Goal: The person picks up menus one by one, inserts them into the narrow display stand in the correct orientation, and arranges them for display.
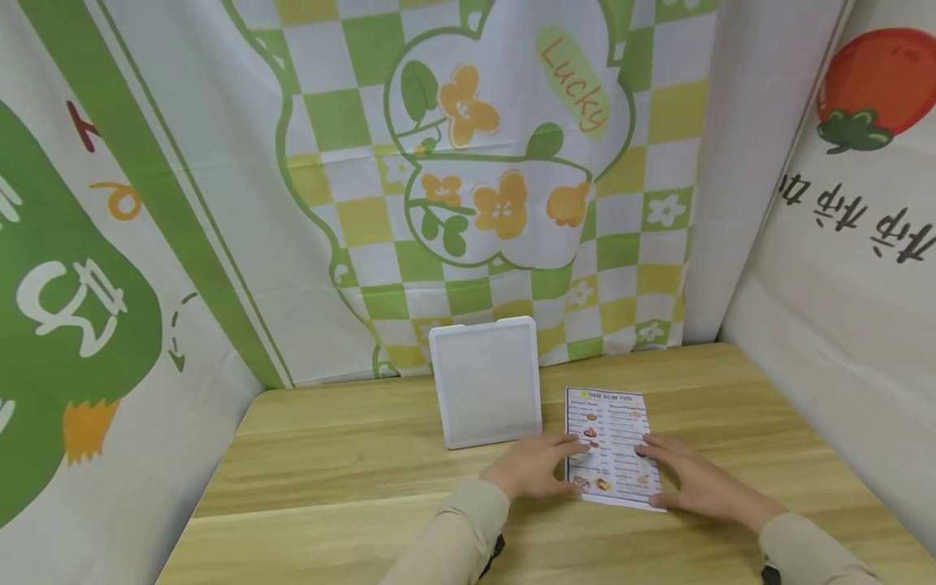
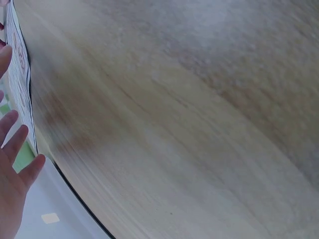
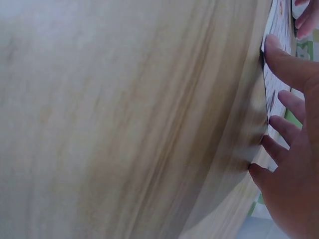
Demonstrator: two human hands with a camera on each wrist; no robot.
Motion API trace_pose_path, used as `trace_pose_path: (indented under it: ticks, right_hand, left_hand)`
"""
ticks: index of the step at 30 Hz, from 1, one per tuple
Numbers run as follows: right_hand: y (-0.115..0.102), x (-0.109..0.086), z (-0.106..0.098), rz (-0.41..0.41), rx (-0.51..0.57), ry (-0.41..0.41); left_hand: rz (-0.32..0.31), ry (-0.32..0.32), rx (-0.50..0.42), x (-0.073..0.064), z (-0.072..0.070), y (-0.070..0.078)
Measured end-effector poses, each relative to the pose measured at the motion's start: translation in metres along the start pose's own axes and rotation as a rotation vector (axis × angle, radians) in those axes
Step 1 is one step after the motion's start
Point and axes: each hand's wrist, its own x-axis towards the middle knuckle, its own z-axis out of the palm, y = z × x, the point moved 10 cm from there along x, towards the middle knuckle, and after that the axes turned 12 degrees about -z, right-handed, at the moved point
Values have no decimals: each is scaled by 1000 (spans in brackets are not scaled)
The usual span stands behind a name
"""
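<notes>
Hands first: the left hand (image 1: pixel 537 465) is at the left edge of a printed menu sheet (image 1: pixel 614 447), the right hand (image 1: pixel 705 483) at its right edge—fingers of both spread wide and loose, none curled round the paper. We see fingertips on or just beside the print; how hard they press, we cannot tell.

The sheet lies on the worktop (image 1: pixel 329 487), printed face up, to the right of an upright white framed panel (image 1: pixel 486 382), with the left hand just beside that panel's lower corner.

Handling, as we judge it: very light, thin, probably card or coated paper, with enough stiffness to keep its shape but ready to bow or crease if squeezed inward. A smooth face might slide under dry fingertips. Best hold, we think, is both long side edges, thumbs near the lower corners, even and gentle—pinching at a single corner would risk a fold.
</notes>
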Motion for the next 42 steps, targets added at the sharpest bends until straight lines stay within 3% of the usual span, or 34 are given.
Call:
trace_pose_path:
  ticks: [5, 16, 27, 42]
  right_hand:
    - [5, -3, 3, 6, 28, -34]
    - [5, -3, 2, 14, 26, -21]
    - [12, -4, -6, 74, -67, 85]
    - [7, -1, -11, 89, 14, 161]
  left_hand:
    - [-14, -15, 15, -1, 5, 1]
    - [-58, 6, 20, 5, 7, 1]
    - [-71, 15, 53, 7, 10, 1]
    - [-89, 28, -12, 5, 10, -2]
